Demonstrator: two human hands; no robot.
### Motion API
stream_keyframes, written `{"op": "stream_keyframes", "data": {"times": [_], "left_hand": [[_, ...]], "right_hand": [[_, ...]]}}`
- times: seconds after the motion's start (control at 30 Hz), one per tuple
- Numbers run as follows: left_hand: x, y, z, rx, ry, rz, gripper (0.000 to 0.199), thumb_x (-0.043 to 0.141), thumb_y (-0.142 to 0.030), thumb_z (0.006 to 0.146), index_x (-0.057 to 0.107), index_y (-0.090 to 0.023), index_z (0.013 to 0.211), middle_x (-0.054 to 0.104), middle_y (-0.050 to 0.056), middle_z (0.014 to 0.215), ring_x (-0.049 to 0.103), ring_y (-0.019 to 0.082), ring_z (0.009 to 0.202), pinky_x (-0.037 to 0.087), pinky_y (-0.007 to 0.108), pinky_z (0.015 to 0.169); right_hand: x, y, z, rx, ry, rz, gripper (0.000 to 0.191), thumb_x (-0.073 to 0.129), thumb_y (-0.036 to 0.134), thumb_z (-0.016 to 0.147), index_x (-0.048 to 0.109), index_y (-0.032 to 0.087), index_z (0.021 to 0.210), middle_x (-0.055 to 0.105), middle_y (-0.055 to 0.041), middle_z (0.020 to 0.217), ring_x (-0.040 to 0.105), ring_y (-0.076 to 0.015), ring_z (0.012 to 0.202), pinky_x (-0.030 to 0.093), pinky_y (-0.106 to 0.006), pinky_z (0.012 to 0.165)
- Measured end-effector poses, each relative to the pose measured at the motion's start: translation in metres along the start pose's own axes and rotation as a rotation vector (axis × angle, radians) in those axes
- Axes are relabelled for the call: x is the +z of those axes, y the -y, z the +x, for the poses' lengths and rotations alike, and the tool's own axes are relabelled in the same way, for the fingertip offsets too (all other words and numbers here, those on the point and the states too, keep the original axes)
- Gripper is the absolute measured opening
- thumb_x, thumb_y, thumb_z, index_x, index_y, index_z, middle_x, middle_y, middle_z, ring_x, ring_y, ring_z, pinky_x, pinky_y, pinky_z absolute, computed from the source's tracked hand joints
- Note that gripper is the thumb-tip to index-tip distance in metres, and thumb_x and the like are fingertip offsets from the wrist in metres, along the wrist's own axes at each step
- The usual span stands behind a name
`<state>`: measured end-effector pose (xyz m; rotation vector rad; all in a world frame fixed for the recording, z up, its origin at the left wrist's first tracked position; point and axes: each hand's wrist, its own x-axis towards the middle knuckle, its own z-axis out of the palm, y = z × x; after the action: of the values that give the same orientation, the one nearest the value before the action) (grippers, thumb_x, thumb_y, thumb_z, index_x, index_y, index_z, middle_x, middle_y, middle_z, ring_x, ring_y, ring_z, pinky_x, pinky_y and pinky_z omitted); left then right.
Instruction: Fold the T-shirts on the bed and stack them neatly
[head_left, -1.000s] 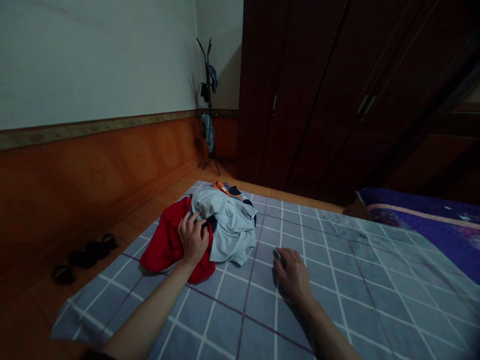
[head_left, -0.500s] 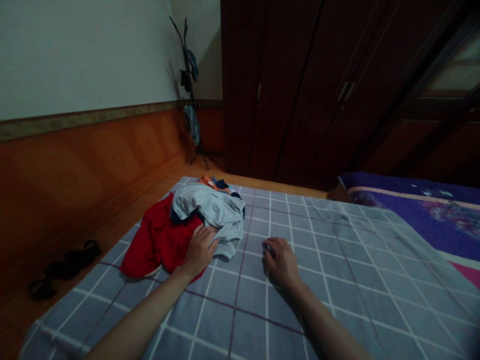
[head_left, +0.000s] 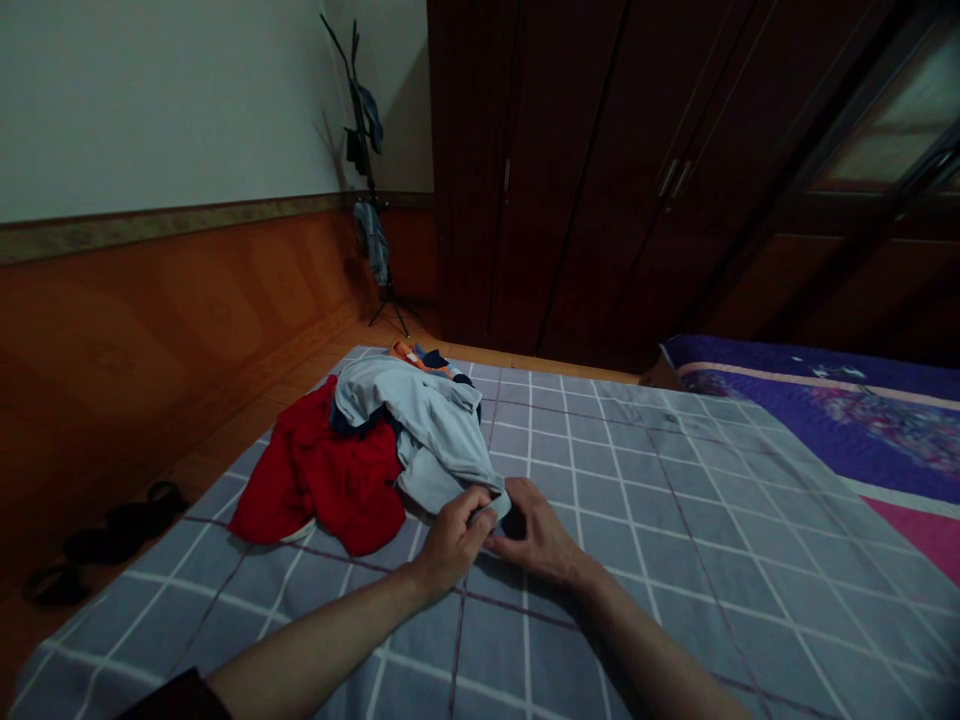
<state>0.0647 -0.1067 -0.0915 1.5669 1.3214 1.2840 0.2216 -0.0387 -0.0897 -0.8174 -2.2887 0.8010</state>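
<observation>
A pale grey garment (head_left: 420, 400) lies on top of a heap of clothes, its near corner drawn out toward me. My left hand (head_left: 454, 540) is closed on that corner, thumb and fingers pinching the cloth. Right beside it, my right hand (head_left: 536, 535) curls around the same edge with its fingers bent and touching the fabric. Left of the grey garment lies a red garment (head_left: 322, 470), crumpled. Orange and dark blue cloth (head_left: 424, 357) peeks out behind the pile. What kind of garment the grey one is cannot be made out.
The heap rests on a bed with a grey checked sheet (head_left: 600, 480). A purple flowered cover (head_left: 795, 390) is at the right. Dark wardrobes (head_left: 585, 180) stand behind, with a coat rack (head_left: 367, 150) in the corner. Black objects (head_left: 112, 535) lie on the floor at left.
My left hand has moved right and pulled the grey garment's corner toward me. My right hand has come left to meet it at the cloth. The view has shifted slightly.
</observation>
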Motion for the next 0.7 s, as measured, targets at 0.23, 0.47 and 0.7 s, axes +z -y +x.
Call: {"op": "stream_keyframes", "data": {"times": [0.23, 0.47, 0.7], "left_hand": [[-0.005, 0.012, 0.01, -0.122, -0.001, -0.153, 0.028, 0.046, -0.043, 0.09, 0.052, -0.018, 0.08, 0.05, -0.002, 0.068, 0.049, 0.013, 0.064, 0.039, 0.023, 0.06], [-0.006, 0.009, 0.005, 0.02, -0.037, -0.073, 0.026, 0.051, -0.029, 0.088, 0.056, -0.019, 0.111, 0.063, 0.008, 0.108, 0.058, 0.021, 0.103, 0.045, 0.034, 0.091], [-0.01, 0.029, 0.007, 0.244, -0.191, 0.526, 0.05, 0.062, -0.012, 0.073, 0.052, -0.022, 0.121, 0.053, 0.011, 0.128, 0.041, 0.029, 0.126, 0.033, 0.049, 0.106]], "right_hand": [[0.007, -0.002, 0.003, 0.029, -0.026, 0.21, 0.033, 0.069, 0.035, 0.072, 0.066, 0.018, 0.1, 0.063, -0.0052, 0.094, 0.054, -0.0213, 0.09, 0.042, -0.034, 0.084], [0.003, -0.031, 0.01, 0.391, -0.378, 0.731, 0.028, 0.062, 0.044, 0.078, 0.064, 0.017, 0.069, 0.058, 0.0012, 0.059, 0.05, -0.0125, 0.054, 0.042, -0.025, 0.054], [-0.019, -0.062, 0.018, 0.522, -0.646, 0.971, 0.02, 0.059, 0.039, 0.07, 0.059, 0.019, 0.073, 0.063, 0.0008, 0.065, 0.055, -0.0142, 0.055, 0.048, -0.026, 0.052]]}}
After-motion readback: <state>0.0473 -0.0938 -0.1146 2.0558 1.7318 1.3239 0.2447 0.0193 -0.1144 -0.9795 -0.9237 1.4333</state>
